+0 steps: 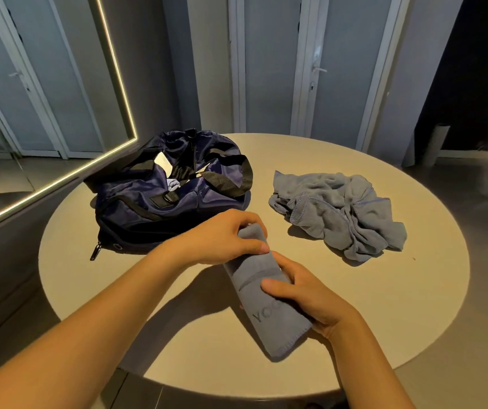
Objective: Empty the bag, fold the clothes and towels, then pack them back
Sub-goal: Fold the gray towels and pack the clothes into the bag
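**A:** ok so where's everything relative to the bag?

**B:** the navy bag's on the round worktop, unzipped, straps flopped over the top. There's a bit of pale blue cloth showing in the opening. The folded towel is just in front of the bag, a long grey-blue strip with some lettering on it, running away from the bag toward the person.

**A:** and the hands?

**B:** both are on it. The left hand has its grip curled over the end nearest the bag. The right hand holds the middle, thumb on top and fingers tucked round the side.

**A:** anything else?

**B:** a crumpled towel to the right of the bag, not touching it. A lit-edge mirror is to the bag's left.
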Demonstrator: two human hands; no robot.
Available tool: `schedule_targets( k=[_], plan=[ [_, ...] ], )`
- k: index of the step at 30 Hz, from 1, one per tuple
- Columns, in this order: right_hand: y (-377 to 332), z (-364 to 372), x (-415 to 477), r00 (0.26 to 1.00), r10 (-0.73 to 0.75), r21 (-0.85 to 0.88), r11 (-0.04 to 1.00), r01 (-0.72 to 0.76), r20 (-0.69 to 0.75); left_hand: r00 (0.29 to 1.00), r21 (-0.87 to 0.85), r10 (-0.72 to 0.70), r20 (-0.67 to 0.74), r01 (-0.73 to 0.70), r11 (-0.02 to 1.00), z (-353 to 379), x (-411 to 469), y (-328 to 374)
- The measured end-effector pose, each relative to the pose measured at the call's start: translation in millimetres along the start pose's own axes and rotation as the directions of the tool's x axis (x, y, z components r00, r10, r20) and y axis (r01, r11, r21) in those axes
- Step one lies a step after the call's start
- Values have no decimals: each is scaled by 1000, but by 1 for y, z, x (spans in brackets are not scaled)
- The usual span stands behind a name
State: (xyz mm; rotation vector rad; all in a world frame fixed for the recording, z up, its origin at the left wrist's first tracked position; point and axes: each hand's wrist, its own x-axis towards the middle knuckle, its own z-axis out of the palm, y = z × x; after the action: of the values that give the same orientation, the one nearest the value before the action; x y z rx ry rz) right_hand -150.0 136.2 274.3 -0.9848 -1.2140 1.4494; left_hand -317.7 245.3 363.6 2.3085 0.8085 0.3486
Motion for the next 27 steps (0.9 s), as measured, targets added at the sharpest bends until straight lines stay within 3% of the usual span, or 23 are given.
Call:
schedule_targets(
  k=[3,7,9,12,14,17,20,22,27],
  plan=[
    [1,0,2,989,-10,30,999,14,-150,935,-64,-110,-338,94,994,28,-2,-14],
    [6,0,7,956,4,91,996,24,-292,844,-129,-170,-509,121,984,25,-24,-32],
    [7,-2,10,935,-4,115,992,48,-356,754,53,-57,-654,121,991,-10,-28,-46],
    [7,1,17,922,-56,42,996,78,-383,628,362,137,-766,245,899,-71,-16,-78],
    [7,4,20,919,-65,3,997,71,-389,634,433,118,-765,368,823,-102,1,-101],
    [5,6,19,913,-49,-9,999,50,-405,692,375,-141,-708,537,756,-126,26,-136],
    [3,6,16,902,-35,13,999,45,-430,752,305,-370,-546,590,748,-127,39,-163],
    [2,7,16,895,-28,19,999,40,-444,754,276,-389,-529,587,761,-120,40,-173],
    [3,9,17,889,21,57,998,5,-457,775,371,-268,-573,536,758,-105,28,-187]
  ],
)
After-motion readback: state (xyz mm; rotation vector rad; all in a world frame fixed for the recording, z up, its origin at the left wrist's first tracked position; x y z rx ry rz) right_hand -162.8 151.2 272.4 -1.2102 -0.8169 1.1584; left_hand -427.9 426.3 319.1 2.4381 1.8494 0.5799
